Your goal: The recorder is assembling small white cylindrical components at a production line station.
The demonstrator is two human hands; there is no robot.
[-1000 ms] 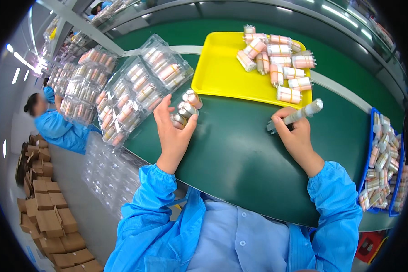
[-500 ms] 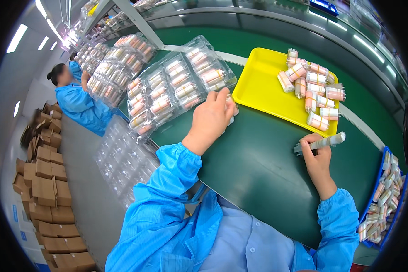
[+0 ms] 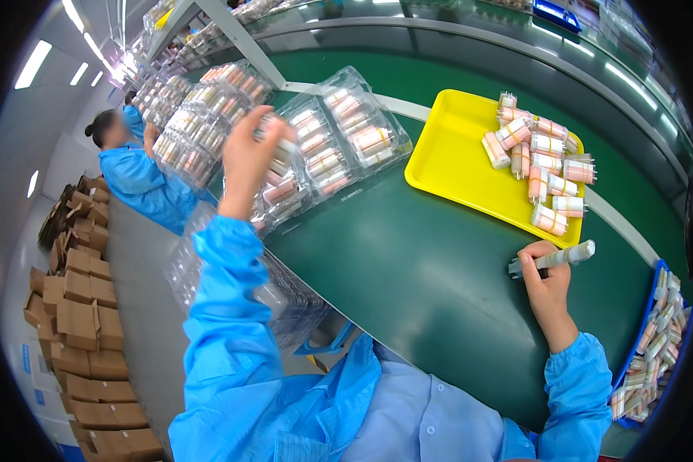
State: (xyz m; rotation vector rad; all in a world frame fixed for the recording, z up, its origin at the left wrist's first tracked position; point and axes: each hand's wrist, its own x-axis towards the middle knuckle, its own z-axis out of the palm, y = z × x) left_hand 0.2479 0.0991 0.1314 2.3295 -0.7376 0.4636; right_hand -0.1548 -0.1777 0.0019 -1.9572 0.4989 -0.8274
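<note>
Bench: dark green top (image 3: 408, 308), its near edge slanting down to the right in front of the person.
Yellow tray: (image 3: 450, 154) on the bench, banded pink-and-white bundles (image 3: 547, 145) heaped in its right part.
Transparent trays: (image 3: 352, 78) to its left, their compartments filled with similar bundles.
Blue bin: (image 3: 646, 312) at the far right, full of pale cylinders.
Room: grey floor (image 3: 146, 323), cardboard boxes (image 3: 77, 319) piled along the left, strip lights (image 3: 32, 65) overhead, a co-worker (image 3: 142, 173) in blue beyond the filled trays.
Left hand: (image 3: 246, 158) raised over the transparent trays, fingers curled round a pink-and-white piece (image 3: 279, 129); motion blur hides its details.
Right hand: (image 3: 545, 281) closed round a slim pale stick (image 3: 566, 257), just beside the yellow tray's near corner.
</note>
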